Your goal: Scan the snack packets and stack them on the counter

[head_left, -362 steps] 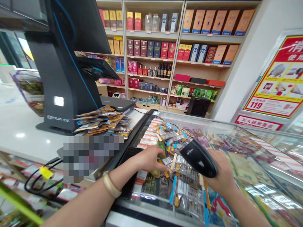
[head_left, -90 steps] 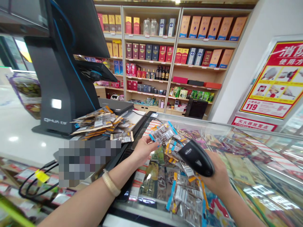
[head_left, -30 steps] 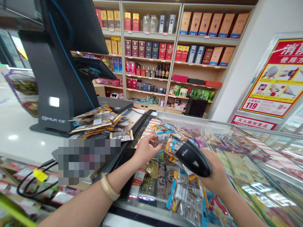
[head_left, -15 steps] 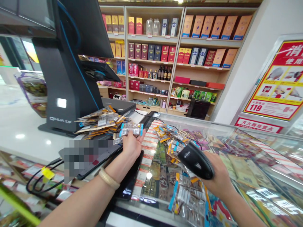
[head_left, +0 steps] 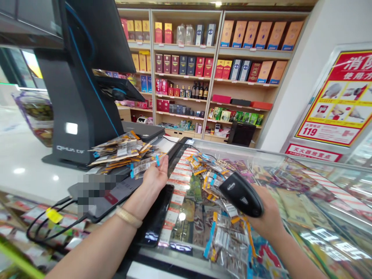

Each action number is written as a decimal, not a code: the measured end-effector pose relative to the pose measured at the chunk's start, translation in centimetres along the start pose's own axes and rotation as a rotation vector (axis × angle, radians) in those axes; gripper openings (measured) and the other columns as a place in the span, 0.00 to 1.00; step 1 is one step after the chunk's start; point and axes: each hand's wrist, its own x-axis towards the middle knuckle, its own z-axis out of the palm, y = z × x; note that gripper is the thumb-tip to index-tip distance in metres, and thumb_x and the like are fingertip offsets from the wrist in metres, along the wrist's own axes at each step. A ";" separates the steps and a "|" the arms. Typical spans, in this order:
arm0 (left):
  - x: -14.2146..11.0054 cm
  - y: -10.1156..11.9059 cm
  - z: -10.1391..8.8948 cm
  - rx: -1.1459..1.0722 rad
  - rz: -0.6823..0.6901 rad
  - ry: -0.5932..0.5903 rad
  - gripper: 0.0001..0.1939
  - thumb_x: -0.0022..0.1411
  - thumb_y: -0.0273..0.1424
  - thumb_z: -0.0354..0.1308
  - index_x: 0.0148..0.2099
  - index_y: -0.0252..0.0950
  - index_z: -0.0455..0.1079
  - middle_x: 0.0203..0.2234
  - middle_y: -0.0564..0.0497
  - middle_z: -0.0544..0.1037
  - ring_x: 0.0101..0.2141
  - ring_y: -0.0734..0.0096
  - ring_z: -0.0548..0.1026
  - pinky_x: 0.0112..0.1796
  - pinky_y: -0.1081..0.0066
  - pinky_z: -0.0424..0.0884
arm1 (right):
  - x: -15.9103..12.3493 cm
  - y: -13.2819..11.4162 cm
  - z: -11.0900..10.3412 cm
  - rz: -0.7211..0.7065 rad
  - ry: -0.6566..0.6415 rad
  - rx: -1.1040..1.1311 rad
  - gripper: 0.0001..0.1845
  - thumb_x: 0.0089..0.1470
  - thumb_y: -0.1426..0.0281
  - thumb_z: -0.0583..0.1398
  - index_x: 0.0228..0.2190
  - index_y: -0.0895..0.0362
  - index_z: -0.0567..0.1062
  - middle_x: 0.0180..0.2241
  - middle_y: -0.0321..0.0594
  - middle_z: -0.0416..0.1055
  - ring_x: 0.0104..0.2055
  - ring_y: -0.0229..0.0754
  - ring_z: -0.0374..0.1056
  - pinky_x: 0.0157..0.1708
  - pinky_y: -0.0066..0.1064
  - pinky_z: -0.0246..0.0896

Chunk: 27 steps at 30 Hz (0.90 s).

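My left hand (head_left: 155,176) is at the counter's inner edge, palm up with fingers stretched out. A small clear snack packet with blue ends (head_left: 143,166) lies against its fingertips, at the near side of a heaped pile of similar packets (head_left: 122,152). My right hand (head_left: 266,211) is wrapped round a black barcode scanner (head_left: 241,195), tilted above the glass. Under and left of the scanner, loose orange- and blue-edged packets (head_left: 207,172) are spread over the glass top. Closer to me is another group of packets (head_left: 229,242).
A large black checkout terminal (head_left: 84,104) stands on the white counter at left. A dark phone-like slab (head_left: 155,217) lies beneath my left forearm, beside a partly blurred device (head_left: 116,193) with cables. The glass display case (head_left: 290,159) stretches right. Shelves of boxed bottles (head_left: 183,64) stand behind.
My left hand has carried a blue-ended packet from the glass leftward to the pile, and its fingers have opened from it. My right hand keeps the scanner in nearly the same place.
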 end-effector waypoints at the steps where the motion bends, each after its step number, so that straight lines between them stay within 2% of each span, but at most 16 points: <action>1: 0.0 0.3 0.1 -0.013 0.014 0.003 0.17 0.71 0.22 0.38 0.54 0.30 0.65 0.29 0.48 0.77 0.26 0.78 0.78 0.28 0.82 0.77 | 0.0 0.0 0.0 0.003 0.002 -0.001 0.11 0.53 0.63 0.56 0.38 0.55 0.72 0.29 0.41 0.73 0.29 0.45 0.70 0.28 0.35 0.63; 4: -0.2 0.8 0.5 -0.017 0.013 0.012 0.18 0.72 0.31 0.39 0.55 0.29 0.64 0.29 0.46 0.77 0.25 0.77 0.78 0.26 0.82 0.77 | 0.0 0.2 -0.1 0.012 0.010 -0.007 0.11 0.54 0.62 0.56 0.37 0.54 0.71 0.27 0.40 0.71 0.28 0.45 0.69 0.27 0.35 0.62; 7: -0.8 0.0 0.5 0.089 -0.096 -0.035 0.17 0.70 0.32 0.45 0.53 0.27 0.66 0.32 0.41 0.78 0.27 0.73 0.79 0.26 0.79 0.77 | 0.1 0.2 -0.2 0.011 0.008 -0.012 0.11 0.55 0.61 0.56 0.37 0.54 0.71 0.27 0.40 0.71 0.28 0.45 0.68 0.28 0.36 0.62; 9: -1.5 -1.1 0.0 0.278 -0.207 -0.148 0.13 0.66 0.28 0.50 0.49 0.26 0.70 0.35 0.38 0.79 0.31 0.69 0.80 0.30 0.76 0.78 | 0.2 0.1 -0.2 -0.001 0.010 -0.012 0.12 0.55 0.61 0.56 0.38 0.54 0.71 0.27 0.40 0.71 0.28 0.45 0.69 0.28 0.36 0.62; 11: -2.5 -2.5 -0.7 0.537 -0.264 -0.310 0.11 0.62 0.25 0.55 0.45 0.28 0.73 0.37 0.37 0.79 0.35 0.67 0.80 0.34 0.75 0.77 | 0.2 0.1 -0.2 -0.014 0.021 -0.005 0.13 0.55 0.61 0.56 0.39 0.54 0.71 0.27 0.40 0.71 0.29 0.45 0.69 0.28 0.36 0.62; 15: -4.1 -5.1 -2.2 1.003 -0.249 -0.598 0.12 0.57 0.31 0.61 0.45 0.36 0.78 0.43 0.43 0.80 0.41 0.68 0.77 0.35 0.76 0.71 | -0.1 0.3 -0.2 0.008 0.009 -0.003 0.12 0.55 0.61 0.56 0.38 0.54 0.72 0.28 0.40 0.71 0.30 0.46 0.69 0.30 0.36 0.62; 18: -4.7 -6.1 -2.8 1.166 -0.234 -0.749 0.15 0.54 0.35 0.64 0.44 0.38 0.79 0.50 0.45 0.78 0.48 0.64 0.73 0.38 0.74 0.68 | -0.3 0.3 -0.1 0.025 -0.008 -0.013 0.12 0.53 0.62 0.57 0.38 0.54 0.72 0.28 0.41 0.72 0.30 0.46 0.69 0.30 0.36 0.62; 20: -4.8 -6.2 -2.9 1.212 -0.215 -0.778 0.16 0.51 0.38 0.65 0.42 0.37 0.80 0.50 0.45 0.78 0.50 0.61 0.72 0.41 0.71 0.67 | -0.3 0.3 -0.1 0.016 -0.001 -0.009 0.12 0.53 0.62 0.57 0.38 0.55 0.72 0.28 0.40 0.72 0.30 0.45 0.69 0.29 0.35 0.62; 23: -4.7 -6.0 -2.7 1.239 -0.208 -0.759 0.17 0.48 0.40 0.67 0.37 0.35 0.80 0.43 0.44 0.81 0.45 0.62 0.74 0.41 0.70 0.67 | -0.2 0.2 -0.1 0.012 0.009 -0.002 0.10 0.53 0.63 0.57 0.35 0.55 0.72 0.27 0.40 0.71 0.28 0.44 0.68 0.28 0.34 0.61; 25: -4.6 -5.9 -2.5 1.228 -0.179 -0.691 0.16 0.45 0.40 0.69 0.34 0.34 0.79 0.35 0.46 0.82 0.39 0.66 0.76 0.39 0.70 0.68 | -0.1 0.1 -0.1 0.025 0.005 -0.002 0.09 0.52 0.63 0.57 0.35 0.54 0.72 0.27 0.40 0.71 0.28 0.44 0.68 0.28 0.34 0.61; 27: -4.4 -5.7 -2.4 1.195 -0.101 -0.568 0.14 0.41 0.37 0.72 0.28 0.33 0.77 0.26 0.49 0.80 0.30 0.71 0.76 0.34 0.71 0.70 | -0.1 0.1 -0.1 0.033 0.002 0.001 0.10 0.52 0.64 0.57 0.35 0.55 0.72 0.27 0.40 0.71 0.29 0.44 0.68 0.28 0.35 0.61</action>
